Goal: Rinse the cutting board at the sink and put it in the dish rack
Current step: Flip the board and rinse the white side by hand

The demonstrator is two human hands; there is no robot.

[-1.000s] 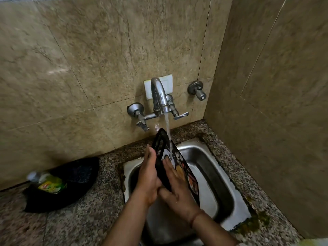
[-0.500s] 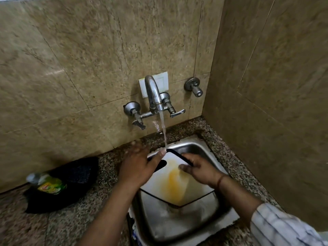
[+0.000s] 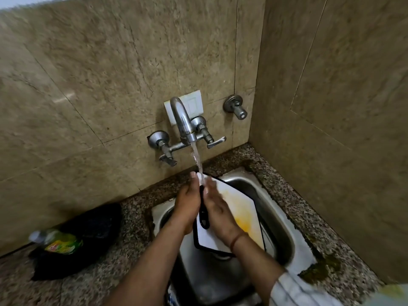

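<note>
The cutting board (image 3: 239, 208) is white with a black rim and a yellow stain, tilted over the steel sink (image 3: 280, 219). Water runs from the wall tap (image 3: 183, 122) onto its top edge. My left hand (image 3: 187, 202) grips the board's left edge from behind, by the black handle slot. My right hand (image 3: 215, 206) lies flat on the white face, fingers spread, just under the stream. The board's lower left corner shows between my forearms. No dish rack is in view.
A speckled granite counter (image 3: 123, 246) surrounds the sink. On it at the left lie a black bag (image 3: 88, 235) and a green-labelled bottle (image 3: 59, 241). Tiled walls close the back and right. A second valve (image 3: 236, 107) sticks out right of the tap.
The board went from upright with its printed side showing, to white side up and flat, to tilted now. My hands have closed in on its left edge under the stream.
</note>
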